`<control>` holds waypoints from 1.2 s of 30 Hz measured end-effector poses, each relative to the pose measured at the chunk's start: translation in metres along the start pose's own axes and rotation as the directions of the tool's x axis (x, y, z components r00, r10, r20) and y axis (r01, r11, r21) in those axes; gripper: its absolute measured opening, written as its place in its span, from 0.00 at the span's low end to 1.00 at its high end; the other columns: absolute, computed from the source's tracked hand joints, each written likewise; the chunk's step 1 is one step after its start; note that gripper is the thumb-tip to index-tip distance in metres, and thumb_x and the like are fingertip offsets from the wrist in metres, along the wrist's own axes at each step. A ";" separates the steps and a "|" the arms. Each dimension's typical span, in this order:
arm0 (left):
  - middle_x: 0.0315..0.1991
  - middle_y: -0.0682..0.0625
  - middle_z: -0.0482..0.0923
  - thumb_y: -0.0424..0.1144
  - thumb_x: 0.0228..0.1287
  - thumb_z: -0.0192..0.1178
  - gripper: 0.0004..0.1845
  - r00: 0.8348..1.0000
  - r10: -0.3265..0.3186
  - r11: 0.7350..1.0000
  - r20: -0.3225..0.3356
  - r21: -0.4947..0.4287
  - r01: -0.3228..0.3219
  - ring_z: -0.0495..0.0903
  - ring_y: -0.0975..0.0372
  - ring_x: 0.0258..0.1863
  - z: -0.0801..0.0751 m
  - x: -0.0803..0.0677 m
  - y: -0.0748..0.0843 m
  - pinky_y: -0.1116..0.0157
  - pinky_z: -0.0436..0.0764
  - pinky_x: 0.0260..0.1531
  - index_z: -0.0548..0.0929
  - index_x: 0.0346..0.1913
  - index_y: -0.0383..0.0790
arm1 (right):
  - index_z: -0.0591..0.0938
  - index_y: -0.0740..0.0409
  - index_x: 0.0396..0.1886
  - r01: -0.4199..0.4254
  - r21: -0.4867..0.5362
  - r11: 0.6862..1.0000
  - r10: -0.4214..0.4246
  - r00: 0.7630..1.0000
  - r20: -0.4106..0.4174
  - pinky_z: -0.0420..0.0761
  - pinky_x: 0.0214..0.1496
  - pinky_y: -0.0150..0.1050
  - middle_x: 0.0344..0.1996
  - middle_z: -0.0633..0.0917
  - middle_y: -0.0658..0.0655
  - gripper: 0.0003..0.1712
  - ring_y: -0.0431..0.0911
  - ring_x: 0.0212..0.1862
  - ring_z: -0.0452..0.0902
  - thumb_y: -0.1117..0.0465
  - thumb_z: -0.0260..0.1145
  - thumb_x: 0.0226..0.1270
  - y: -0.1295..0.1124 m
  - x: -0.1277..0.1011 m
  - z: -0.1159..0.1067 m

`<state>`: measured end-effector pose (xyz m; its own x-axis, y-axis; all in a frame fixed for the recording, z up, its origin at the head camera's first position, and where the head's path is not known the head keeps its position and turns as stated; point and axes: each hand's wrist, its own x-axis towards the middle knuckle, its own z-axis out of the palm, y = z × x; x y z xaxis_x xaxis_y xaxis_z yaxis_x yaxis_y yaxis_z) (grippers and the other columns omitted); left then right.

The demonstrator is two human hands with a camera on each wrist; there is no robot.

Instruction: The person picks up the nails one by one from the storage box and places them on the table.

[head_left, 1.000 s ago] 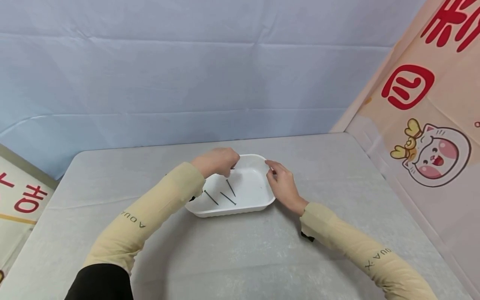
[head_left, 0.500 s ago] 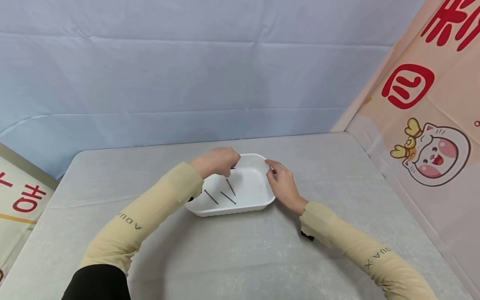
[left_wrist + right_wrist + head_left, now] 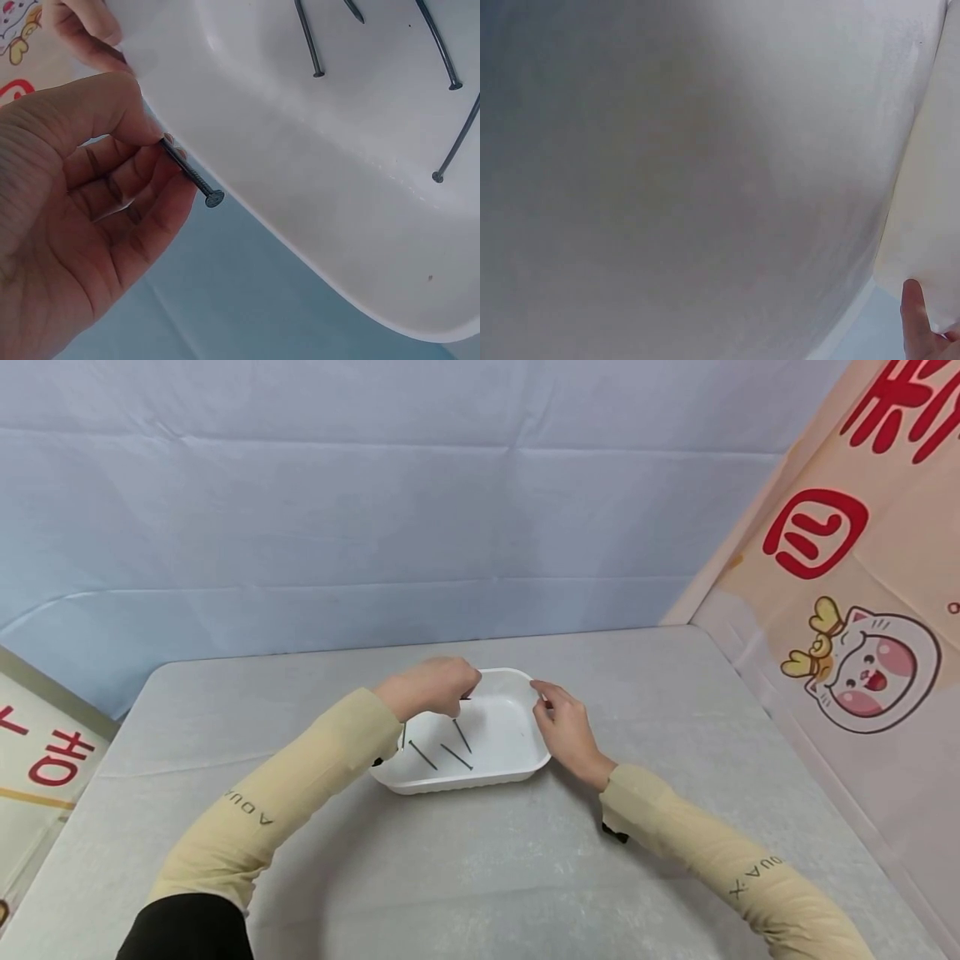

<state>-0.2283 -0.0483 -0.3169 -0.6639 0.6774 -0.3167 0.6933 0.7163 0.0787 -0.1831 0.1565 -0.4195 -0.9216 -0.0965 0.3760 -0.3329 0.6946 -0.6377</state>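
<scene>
Pinching a nail [image 3: 191, 176], the left hand [image 3: 75, 210] curls its fingers; the right hand [image 3: 566, 731] grips the tray [image 3: 495, 739] rim.

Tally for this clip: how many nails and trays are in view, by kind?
Nails loose in the white tray: 4
Nail pinched by the left hand: 1
Trays: 1
Total: 6 things (5 nails, 1 tray)

Pinched nail [image 3: 189, 174] with its tip hidden between the left hand's fingers [image 3: 112, 112], right hand [image 3: 922, 322] mostly cut off by the wrist view's edge, tray [image 3: 337, 187] corners cropped
</scene>
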 end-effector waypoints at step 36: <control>0.24 0.51 0.69 0.20 0.45 0.51 0.11 0.973 0.077 0.996 -0.219 -0.024 -0.085 0.63 0.62 0.21 -0.008 -0.050 0.006 0.69 0.64 0.22 0.73 0.27 0.39 | 0.74 0.64 0.57 -0.014 0.014 1.000 0.013 1.000 0.024 0.80 0.41 0.41 0.54 0.76 0.62 0.20 0.52 0.44 0.79 0.66 0.49 0.66 0.001 -0.002 -0.001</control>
<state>-0.1932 -0.0767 -0.2932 -0.6537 0.7508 -0.0945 0.7400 0.6603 0.1281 -0.1821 0.1580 -0.4206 -0.9305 -0.1043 0.3512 -0.3230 0.6857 -0.6522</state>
